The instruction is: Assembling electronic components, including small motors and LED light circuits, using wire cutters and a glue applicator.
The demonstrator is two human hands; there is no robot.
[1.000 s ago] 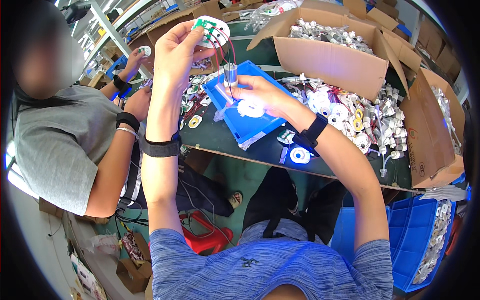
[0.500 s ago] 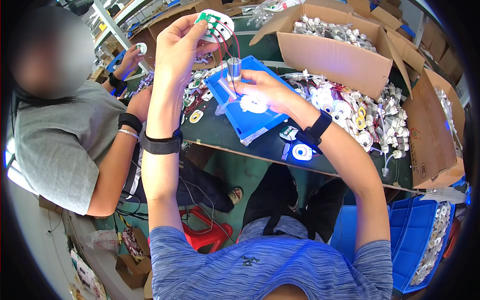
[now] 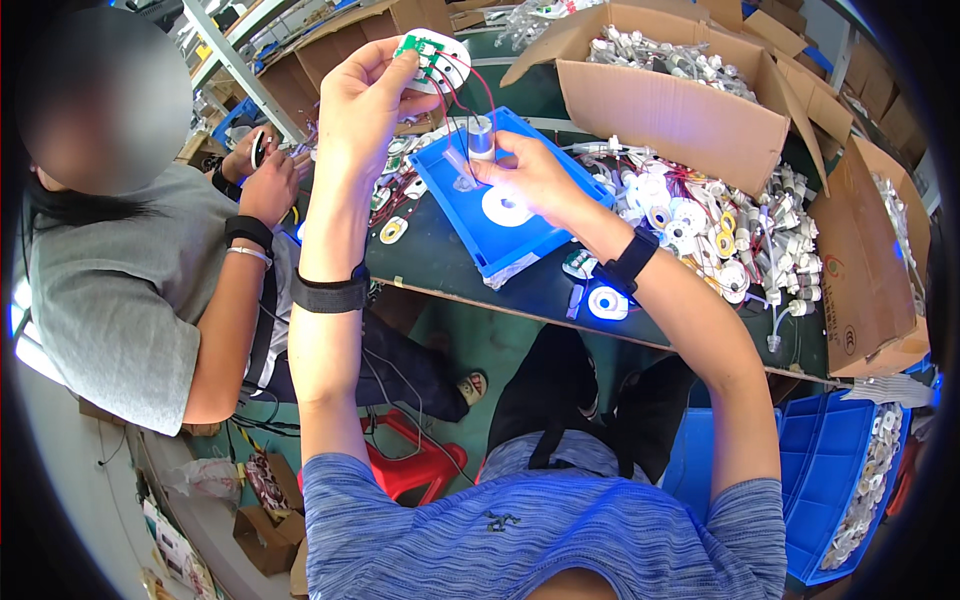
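Observation:
Raised at the upper middle, my left hand pinches a white plate carrying a green circuit board between thumb and fingers. Thin red and dark wires hang from the board toward a small silver-and-white cylinder. My right hand is closed on that cylinder, above a blue tray. A brightly lit white ring-shaped disc lies in the tray, just under my right hand. Beside the hand is a small clear piece, partly blurred by glare.
A heap of white lamp parts and wires covers the table to the right. An open cardboard box of parts stands behind it, another box farther right. At left, a co-worker in a grey shirt handles a part. A red stool stands below.
My right hand and the cylinder have shifted slightly up and right, uncovering more of the ring disc. My left hand stays nearly in place. The co-worker's hands have come together.

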